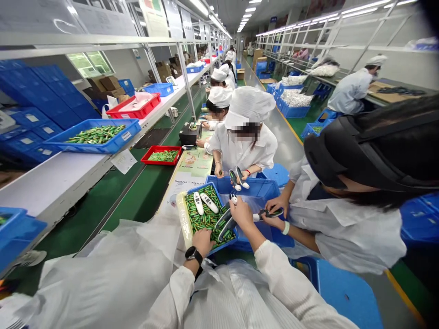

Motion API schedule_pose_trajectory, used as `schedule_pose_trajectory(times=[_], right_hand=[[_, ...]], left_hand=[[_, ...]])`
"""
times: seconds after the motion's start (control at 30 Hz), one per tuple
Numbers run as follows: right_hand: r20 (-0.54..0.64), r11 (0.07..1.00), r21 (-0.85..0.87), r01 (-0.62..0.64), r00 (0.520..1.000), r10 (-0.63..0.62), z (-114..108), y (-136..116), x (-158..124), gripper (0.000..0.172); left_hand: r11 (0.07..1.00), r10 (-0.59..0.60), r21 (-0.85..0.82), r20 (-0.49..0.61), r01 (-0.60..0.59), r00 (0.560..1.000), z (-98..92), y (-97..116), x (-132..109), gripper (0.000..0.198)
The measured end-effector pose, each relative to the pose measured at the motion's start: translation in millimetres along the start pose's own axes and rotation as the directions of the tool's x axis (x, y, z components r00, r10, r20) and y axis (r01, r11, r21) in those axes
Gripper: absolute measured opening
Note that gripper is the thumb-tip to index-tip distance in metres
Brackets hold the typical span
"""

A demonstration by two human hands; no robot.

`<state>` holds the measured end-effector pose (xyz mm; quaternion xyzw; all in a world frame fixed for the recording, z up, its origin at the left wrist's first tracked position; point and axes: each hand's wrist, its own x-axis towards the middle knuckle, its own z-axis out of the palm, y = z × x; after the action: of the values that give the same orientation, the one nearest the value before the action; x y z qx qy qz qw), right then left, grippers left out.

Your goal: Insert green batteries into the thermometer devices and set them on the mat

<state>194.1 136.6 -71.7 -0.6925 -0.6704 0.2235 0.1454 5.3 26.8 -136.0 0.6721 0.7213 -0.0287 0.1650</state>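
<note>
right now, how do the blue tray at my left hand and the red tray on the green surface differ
The blue tray has two white devices on top; the red tray has none. Your left hand is at the blue tray; no hand touches the red tray. Both hold many small green cylinders.

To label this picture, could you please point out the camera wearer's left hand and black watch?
Left hand [203, 241], head view: back of the hand.
Black watch [192, 253], head view: the dial.
</note>
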Motion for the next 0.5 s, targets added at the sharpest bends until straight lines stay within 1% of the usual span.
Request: schedule_pose_trajectory(times=[0.13, 0.23, 0.33, 0.43, 0.5], right_hand=[[0.011, 0.998, -0.053, 0.025, 1.0, -0.025, 1.4, 2.0, -1.6, 0.042], [0.02, 0.996, -0.079, 0.034, 0.999, -0.032, 0.3, 4.5, -1.2, 0.043], [0.014, 0.995, -0.097, 0.032, 0.999, -0.031, -1.8, 7.1, -0.2, 0.045], [0.001, 0.993, -0.111, 0.039, 0.999, -0.039, -3.4, 8.7, 0.0, 0.044], [0.002, 0.992, -0.12, 0.044, 0.999, -0.044, -4.2, 9.2, -0.9, 0.044]], left_hand=[[0.999, -0.05, -0.003, -0.012, 0.05, 0.999, 1.2, 5.7, 11.1, 0.028], [0.998, -0.064, -0.024, -0.017, 0.063, 0.998, 1.7, 6.6, 10.5, 0.032], [0.996, -0.084, -0.046, -0.032, 0.082, 0.996, 2.7, 7.4, 7.8, 0.028], [0.992, -0.098, -0.082, -0.075, 0.092, 0.992, 4.1, 10.6, 9.6, 0.03], [0.991, -0.088, -0.113, -0.105, 0.076, 0.991, 4.7, 13.1, 12.8, 0.025]])
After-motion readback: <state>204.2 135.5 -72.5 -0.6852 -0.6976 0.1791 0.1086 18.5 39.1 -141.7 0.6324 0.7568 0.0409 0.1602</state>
